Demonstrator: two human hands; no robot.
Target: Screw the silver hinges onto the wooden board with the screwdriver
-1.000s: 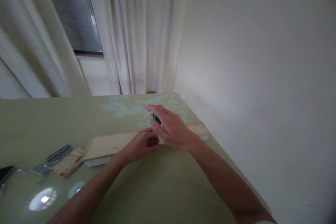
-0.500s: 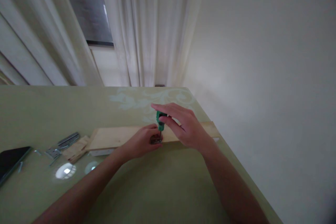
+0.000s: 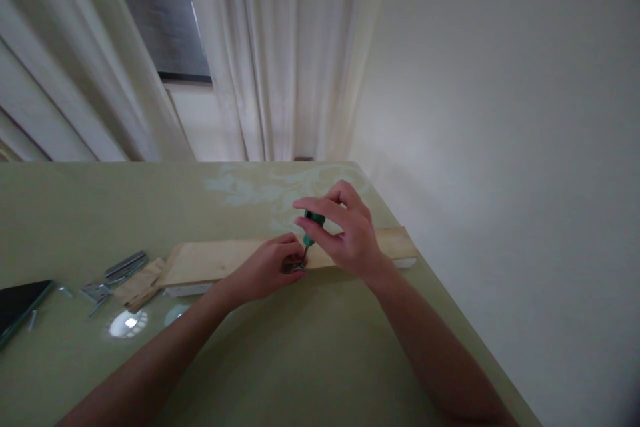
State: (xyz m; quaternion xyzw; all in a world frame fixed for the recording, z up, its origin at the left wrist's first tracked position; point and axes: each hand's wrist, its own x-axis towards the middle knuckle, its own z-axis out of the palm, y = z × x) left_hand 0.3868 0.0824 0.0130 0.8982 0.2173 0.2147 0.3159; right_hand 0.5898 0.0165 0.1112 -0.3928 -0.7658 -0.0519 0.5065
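Note:
A long pale wooden plank (image 3: 220, 259) lies across the green table (image 3: 280, 353). My right hand (image 3: 345, 233) is closed round the green handle of a small screwdriver (image 3: 311, 227), held upright with its tip down at the plank's near edge. My left hand (image 3: 270, 270) pinches a small dark metal piece (image 3: 295, 267) against the plank right at the screwdriver's tip. The fingers hide most of that piece.
Left of the plank lie a small wood block (image 3: 140, 283), metal brackets (image 3: 123, 265) and loose screws. A dark phone (image 3: 20, 300) sits at the left edge. The table's right edge runs close to a pale wall; curtains and a window stand behind.
My right hand has lifted the screwdriver from under the palm to an upright hold, fingers curling round its handle. The view has shifted slightly, bringing the phone into sight.

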